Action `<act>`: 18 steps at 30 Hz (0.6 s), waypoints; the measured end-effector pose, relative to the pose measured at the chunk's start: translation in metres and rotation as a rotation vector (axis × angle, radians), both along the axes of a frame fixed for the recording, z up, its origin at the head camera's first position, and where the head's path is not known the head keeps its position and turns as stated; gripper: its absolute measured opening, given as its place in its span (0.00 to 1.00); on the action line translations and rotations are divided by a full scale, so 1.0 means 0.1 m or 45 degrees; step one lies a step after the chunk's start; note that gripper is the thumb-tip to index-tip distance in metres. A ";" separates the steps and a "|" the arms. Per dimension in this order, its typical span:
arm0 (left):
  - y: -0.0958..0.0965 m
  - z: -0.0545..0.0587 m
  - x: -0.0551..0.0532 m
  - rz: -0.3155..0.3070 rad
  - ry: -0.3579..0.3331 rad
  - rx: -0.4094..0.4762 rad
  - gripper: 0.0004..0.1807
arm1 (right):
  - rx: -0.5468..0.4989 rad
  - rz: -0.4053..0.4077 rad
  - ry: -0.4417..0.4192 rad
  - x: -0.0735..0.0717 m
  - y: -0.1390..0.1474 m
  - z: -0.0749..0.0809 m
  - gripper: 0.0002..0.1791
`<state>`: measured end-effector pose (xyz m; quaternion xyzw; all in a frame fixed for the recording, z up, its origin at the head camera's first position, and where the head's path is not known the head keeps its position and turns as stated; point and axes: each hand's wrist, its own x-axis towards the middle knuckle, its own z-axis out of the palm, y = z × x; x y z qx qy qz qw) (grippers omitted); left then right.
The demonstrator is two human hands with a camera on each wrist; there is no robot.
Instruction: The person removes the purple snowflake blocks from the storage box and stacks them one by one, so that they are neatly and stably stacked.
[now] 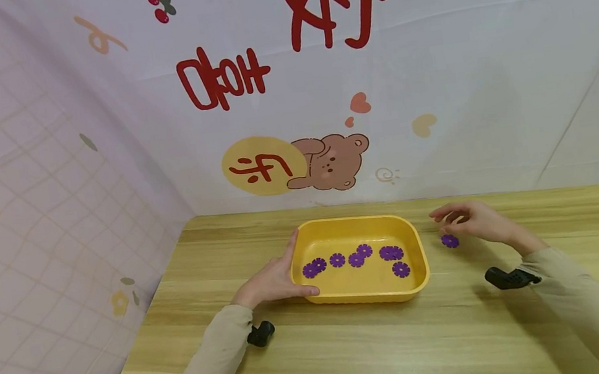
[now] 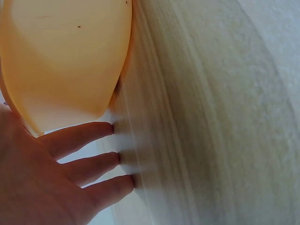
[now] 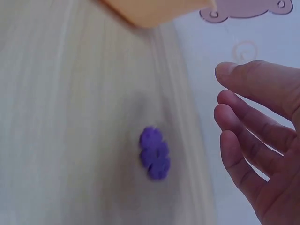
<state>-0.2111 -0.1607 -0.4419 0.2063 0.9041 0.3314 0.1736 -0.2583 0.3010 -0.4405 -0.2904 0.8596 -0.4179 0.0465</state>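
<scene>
A yellow plastic tray (image 1: pixel 369 295) stands on the table, with several purple notched building discs (image 1: pixel 337 260) scattered over its floor. My left hand (image 1: pixel 273 281) spans the tray's left end, its thumb at the front rim. In the left wrist view, three spread, straight fingers (image 2: pixel 89 168) of that hand reach beside the tray's end. Right of the tray, my right hand (image 1: pixel 479 221) hovers over another purple disc (image 1: pixel 450 241), holding nothing, fingers loosely bent. The right wrist view shows this purple piece (image 3: pixel 155 153) on the wood, apart from the fingertips.
A wood-grain table (image 1: pixel 354 355) extends around the tray. Behind it hangs a white printed cloth (image 1: pixel 464 67) with red lettering and a cartoon bear (image 1: pixel 330 161). A grid-patterned cloth (image 1: pixel 11 216) is on the left. A black wrist camera (image 1: pixel 507 278) juts from the right sleeve.
</scene>
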 end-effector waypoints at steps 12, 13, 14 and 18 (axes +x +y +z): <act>0.00 0.00 0.00 -0.001 -0.002 0.009 0.72 | 0.042 0.061 0.061 -0.12 -0.31 0.29 0.16; -0.01 0.00 0.00 -0.002 -0.002 0.010 0.72 | 0.047 0.061 0.054 -0.12 -0.35 0.32 0.16; -0.01 0.00 0.00 -0.003 -0.002 0.012 0.72 | 0.047 0.065 0.045 -0.13 -0.38 0.34 0.16; 0.00 0.00 0.00 -0.004 -0.002 0.010 0.72 | 0.025 0.072 0.002 -0.16 -0.53 0.45 0.17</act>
